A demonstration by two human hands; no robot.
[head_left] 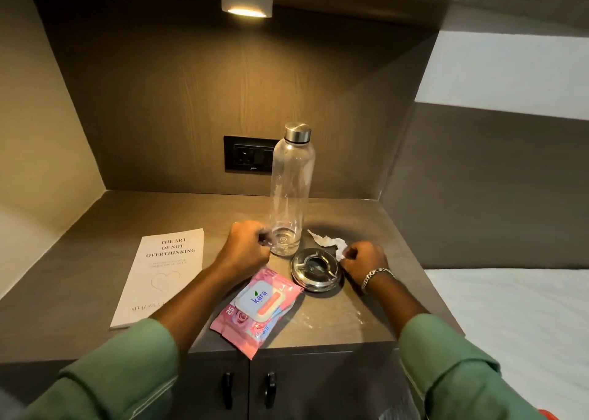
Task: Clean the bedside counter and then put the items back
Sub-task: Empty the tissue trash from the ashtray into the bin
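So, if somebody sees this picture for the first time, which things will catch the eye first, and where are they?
Probably the tall clear bottle with a metal cap, standing upright at the middle of the counter under the lit lamp. Next, the bright pink wipes pack at the front edge, and the shiny metal ashtray beside it. The two hands are closed near the bottle's base and some crumpled tissue.

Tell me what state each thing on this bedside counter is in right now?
Bottle: upright, capped, looks empty.
Wipes pack: flat, lid closed, overhanging the counter's front edge.
Book: lying flat, closed.
Ashtray: lidded, on the counter.
Tissue: crumpled, pinched by right hand.
Left hand: fisted beside the bottle.
Lamp: lit.
Cabinet doors: shut.
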